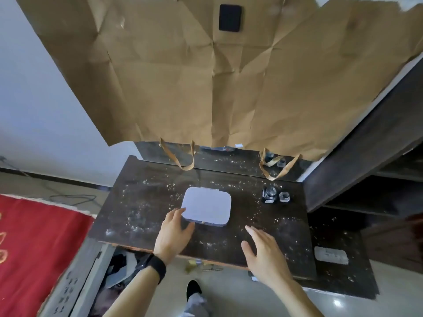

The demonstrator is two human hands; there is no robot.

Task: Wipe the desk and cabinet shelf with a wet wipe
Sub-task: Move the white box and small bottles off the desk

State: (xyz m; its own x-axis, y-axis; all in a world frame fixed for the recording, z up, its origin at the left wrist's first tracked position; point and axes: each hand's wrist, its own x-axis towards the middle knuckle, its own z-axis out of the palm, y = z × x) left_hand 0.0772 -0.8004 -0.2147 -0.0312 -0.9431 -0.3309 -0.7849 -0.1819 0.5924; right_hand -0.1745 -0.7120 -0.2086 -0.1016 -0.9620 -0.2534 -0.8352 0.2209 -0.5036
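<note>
Left hand (175, 232): spread open, fingertips touching the white wipe box (206, 206), gripping nothing yet.
Right hand (263, 250): open, empty, hovering near the box's right.
Desk (142, 202): crumb-strewn, unwiped.
Risk: a nudge could slide the box towards the glass bottles (275, 195) beyond the right hand.

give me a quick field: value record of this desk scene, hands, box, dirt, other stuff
desk: dark top, scattered with pale crumbs and dust
white box: flat, lid shut, mid-desk
left hand: open, fingertips at the box's near left corner, black wristband
right hand: open, over the desk, apart from the box
glass bottles: two, right of the box
brown paper: creased, hanging behind the desk
wet wipe: none visible
</note>
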